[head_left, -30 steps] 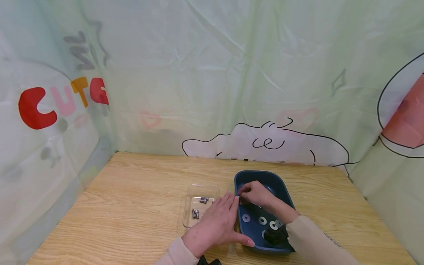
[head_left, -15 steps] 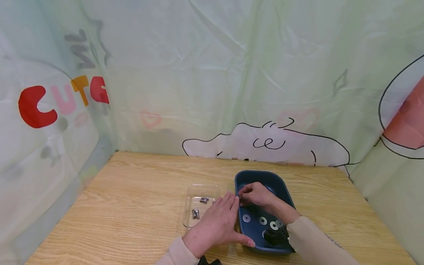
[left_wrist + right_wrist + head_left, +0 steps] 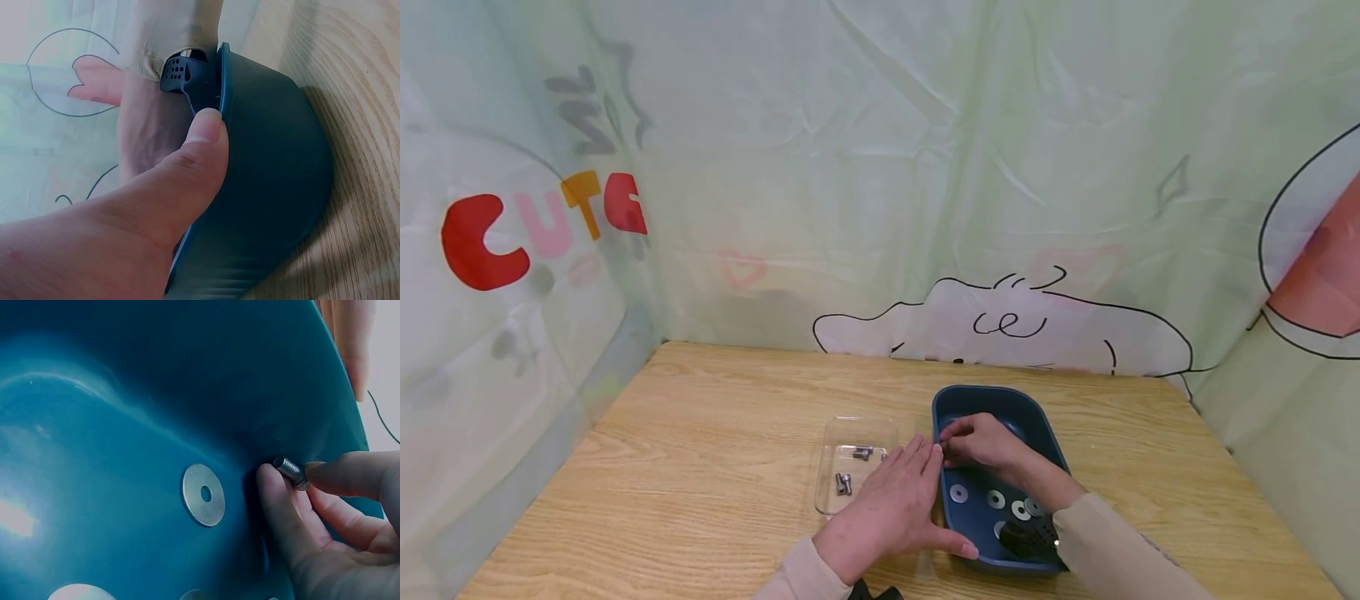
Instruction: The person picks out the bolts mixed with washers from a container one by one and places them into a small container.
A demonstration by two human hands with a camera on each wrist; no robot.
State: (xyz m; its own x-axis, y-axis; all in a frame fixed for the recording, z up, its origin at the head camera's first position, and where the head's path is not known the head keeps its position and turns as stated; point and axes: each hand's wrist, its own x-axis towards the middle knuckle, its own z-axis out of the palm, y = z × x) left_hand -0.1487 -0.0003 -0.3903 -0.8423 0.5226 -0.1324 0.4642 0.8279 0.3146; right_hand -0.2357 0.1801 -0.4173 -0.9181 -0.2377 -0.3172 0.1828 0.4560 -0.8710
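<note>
Inside the dark blue bin (image 3: 1037, 429), my right hand (image 3: 988, 442) is by the left wall. Its thumb and fingers pinch a small metal bolt (image 3: 290, 470), whose threaded end sticks out in the right wrist view. A flat washer (image 3: 203, 495) lies on the bin floor beside those fingers. My left hand (image 3: 887, 512) rests against the bin's left side with its fingers extended, and the thumb (image 3: 203, 128) lies on the rim at the near end. Under the right wrist, several more washers (image 3: 996, 499) are spread over the bin floor.
A clear plastic tray (image 3: 850, 431) stands left of the bin, partly covered by my left hand. Several bolts (image 3: 843, 484) lie in it. The wooden table (image 3: 715, 450) ends at a printed curtain (image 3: 760, 208) behind.
Both hands stay nearly where they were. Only the right forearm has shifted very slightly to the right.
</note>
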